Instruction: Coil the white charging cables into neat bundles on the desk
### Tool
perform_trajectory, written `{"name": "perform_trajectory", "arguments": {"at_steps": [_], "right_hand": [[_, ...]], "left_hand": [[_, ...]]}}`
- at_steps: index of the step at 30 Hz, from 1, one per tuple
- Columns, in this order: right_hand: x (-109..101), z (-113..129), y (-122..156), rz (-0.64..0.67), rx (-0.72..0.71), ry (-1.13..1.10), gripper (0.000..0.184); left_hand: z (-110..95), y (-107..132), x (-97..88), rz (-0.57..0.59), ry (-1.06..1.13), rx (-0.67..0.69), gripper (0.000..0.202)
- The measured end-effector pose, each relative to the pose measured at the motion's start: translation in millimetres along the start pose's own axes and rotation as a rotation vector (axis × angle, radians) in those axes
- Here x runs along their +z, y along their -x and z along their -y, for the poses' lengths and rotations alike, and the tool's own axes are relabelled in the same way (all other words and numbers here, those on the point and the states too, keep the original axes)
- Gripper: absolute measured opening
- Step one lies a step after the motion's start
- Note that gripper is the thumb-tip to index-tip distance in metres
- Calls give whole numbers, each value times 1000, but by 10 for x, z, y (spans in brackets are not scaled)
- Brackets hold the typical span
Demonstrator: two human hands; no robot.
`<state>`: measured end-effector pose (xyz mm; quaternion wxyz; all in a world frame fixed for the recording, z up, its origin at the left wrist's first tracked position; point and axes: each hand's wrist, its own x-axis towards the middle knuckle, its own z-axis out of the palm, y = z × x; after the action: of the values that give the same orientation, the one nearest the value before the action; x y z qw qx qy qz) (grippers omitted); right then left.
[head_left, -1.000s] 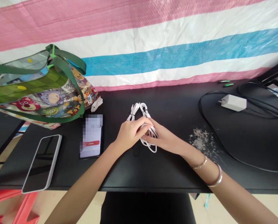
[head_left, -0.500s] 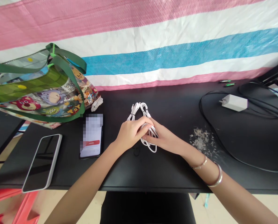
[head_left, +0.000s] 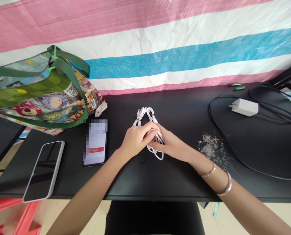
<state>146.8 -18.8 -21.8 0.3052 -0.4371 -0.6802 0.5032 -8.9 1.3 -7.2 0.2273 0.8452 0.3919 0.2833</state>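
Tote bag (head_left: 37,94), clear printed plastic with green straps, sat at far left, overhanging the bench (head_left: 181,179) edge. Phone (head_left: 44,171) in a white case lay face up close to the front edge; second phone (head_left: 95,142), screen lit and partly pixelated, lay just below the bag. Left hand (head_left: 137,142) and right hand (head_left: 172,145) met mid-bench, fingers (head_left: 151,130) curled and clamped from both sides on coiled white cable (head_left: 145,114), loops showing beyond them at both ends. A strip of bench separated hands from front edge. Further right: pale debris (head_left: 210,147), then white charger (head_left: 245,107) on black cable (head_left: 209,109), near the back edge.
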Motion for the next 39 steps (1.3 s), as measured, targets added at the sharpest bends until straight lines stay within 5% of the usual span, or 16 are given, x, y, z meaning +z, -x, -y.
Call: {"name": "perform_trajectory", "arguments": {"at_steps": [39], "right_hand": [[-3,63,15,-15,42,79,17]], "left_hand": [[0,-9,-3,41,2,-18,23]]}}
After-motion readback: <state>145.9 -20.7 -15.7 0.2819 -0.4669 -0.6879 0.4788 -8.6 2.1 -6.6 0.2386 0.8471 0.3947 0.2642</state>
